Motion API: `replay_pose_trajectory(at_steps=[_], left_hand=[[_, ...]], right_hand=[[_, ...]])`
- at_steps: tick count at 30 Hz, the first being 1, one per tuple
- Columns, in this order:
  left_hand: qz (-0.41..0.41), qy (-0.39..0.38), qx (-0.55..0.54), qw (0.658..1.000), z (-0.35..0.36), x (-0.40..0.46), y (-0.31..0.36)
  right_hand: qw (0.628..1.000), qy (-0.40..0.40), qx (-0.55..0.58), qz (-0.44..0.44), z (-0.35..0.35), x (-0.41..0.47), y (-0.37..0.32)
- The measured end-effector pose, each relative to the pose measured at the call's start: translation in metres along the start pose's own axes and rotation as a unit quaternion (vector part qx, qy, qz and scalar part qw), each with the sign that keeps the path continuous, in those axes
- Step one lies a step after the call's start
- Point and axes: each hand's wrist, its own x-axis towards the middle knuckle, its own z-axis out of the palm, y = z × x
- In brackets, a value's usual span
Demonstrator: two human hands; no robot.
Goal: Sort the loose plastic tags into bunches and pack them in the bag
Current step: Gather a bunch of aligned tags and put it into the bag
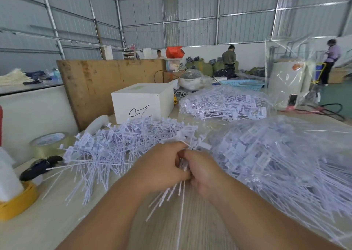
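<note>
With your left hand (162,166) and right hand (202,170) both gripping a small bunch of tags (176,190) above the near worktop (192,228), level the heads before bagging, since the loose tags (114,147) lie just left.

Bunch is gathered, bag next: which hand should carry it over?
Probably the right hand: it already grips the bunch of tags and lies nearest the clear bag on the right. The left hand sits beside the loose pile.

white tags (114,150), blue basket (242,84), yellow tape ring (17,206)
</note>
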Motion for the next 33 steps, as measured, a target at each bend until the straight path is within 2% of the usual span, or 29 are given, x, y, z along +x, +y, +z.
replay_pose_trajectory(at_steps=[2, 5, 7, 9, 11, 15, 20, 21, 23, 26, 28, 31, 33], left_hand=[[-0.029, -0.042, -0.048, 0.998, -0.011, -0.003, 0.002], [-0.089, -0.108, -0.168, 0.976, -0.028, -0.009, 0.002], [-0.116, -0.091, -0.154, 0.977, -0.033, -0.01, 0.0], [-0.121, -0.041, -0.109, 0.986, -0.031, -0.009, -0.001], [-0.09, -0.024, -0.118, 0.989, -0.023, -0.007, 0.001], [-0.009, -0.033, -0.167, 0.985, -0.016, -0.008, 0.008], [0.043, -0.065, -0.182, 0.98, -0.018, -0.01, 0.011], [0.049, -0.047, -0.187, 0.98, -0.019, -0.01, 0.013], [0.047, 0.041, -0.229, 0.972, -0.021, -0.01, 0.016], [0.024, 0.241, -0.319, 0.916, -0.027, -0.007, 0.016], [-0.014, 0.336, -0.372, 0.865, -0.033, -0.005, 0.01], [-0.038, 0.417, -0.477, 0.773, -0.042, -0.003, -0.001], [-0.045, 0.446, -0.505, 0.738, -0.045, 0.0, -0.008]], right_hand=[[1.0, -0.012, -0.009, -0.002, 0.0, -0.001, 0.0], [0.999, -0.039, -0.023, -0.02, -0.001, -0.005, -0.002], [0.998, -0.05, -0.041, -0.019, -0.002, -0.008, -0.003], [0.994, -0.066, -0.085, -0.018, -0.001, -0.013, -0.005], [0.988, -0.089, -0.123, -0.032, -0.001, -0.018, -0.006], [0.982, -0.084, -0.163, -0.049, 0.0, -0.021, -0.006], [0.964, -0.123, -0.148, -0.183, -0.005, -0.023, 0.004], [0.959, -0.123, -0.165, -0.197, -0.004, -0.021, 0.004], [0.957, -0.086, -0.189, -0.201, -0.001, -0.015, 0.003], [0.971, -0.056, -0.171, -0.159, 0.004, -0.014, -0.001], [0.973, -0.054, -0.169, -0.151, 0.003, -0.012, 0.0], [0.976, -0.044, -0.157, -0.143, 0.001, -0.012, -0.001], [0.98, -0.034, -0.142, -0.134, 0.0, -0.011, -0.001]])
